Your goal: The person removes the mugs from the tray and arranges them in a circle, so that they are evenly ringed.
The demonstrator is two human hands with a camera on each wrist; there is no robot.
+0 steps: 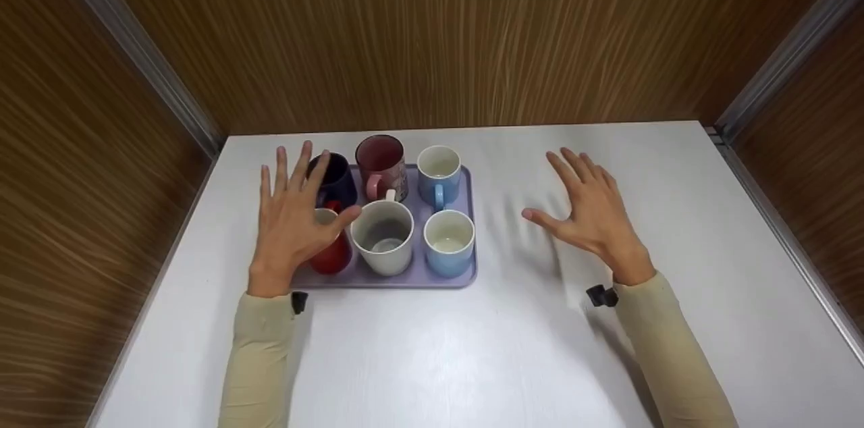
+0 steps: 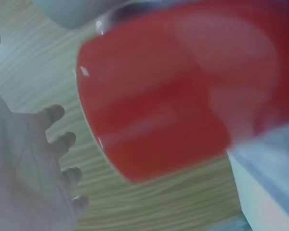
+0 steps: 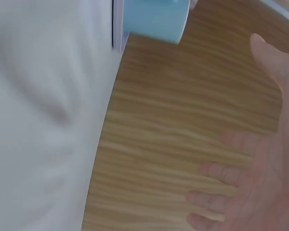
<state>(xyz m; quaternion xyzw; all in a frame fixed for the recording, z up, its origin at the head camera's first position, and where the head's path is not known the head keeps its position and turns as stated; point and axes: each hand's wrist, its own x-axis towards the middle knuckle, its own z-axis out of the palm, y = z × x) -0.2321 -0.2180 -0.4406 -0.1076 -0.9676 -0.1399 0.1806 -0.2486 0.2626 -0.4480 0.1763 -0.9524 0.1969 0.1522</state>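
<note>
Six mugs would be several; on a lavender tray [image 1: 405, 282] stand two rows of mugs. The front row has a red mug [image 1: 332, 256], a white mug [image 1: 388, 259] and a light blue mug [image 1: 449, 262]. Behind them are a dark blue mug [image 1: 343, 188], a pink mug [image 1: 398, 175] and another light blue mug [image 1: 432, 186]. Over the tray's left side my left hand [image 1: 287, 222] spreads its fingers, holding nothing and partly hiding the red and dark blue mugs. The red mug [image 2: 173, 91] looms large in the left wrist view. My right hand [image 1: 597, 215], fingers spread, hovers right of the tray, holding nothing.
The white table [image 1: 432, 360] extends around the tray. Wood-grain panels [image 1: 459, 36] enclose it at the back and both sides, with metal strips [image 1: 135, 36] at the corners.
</note>
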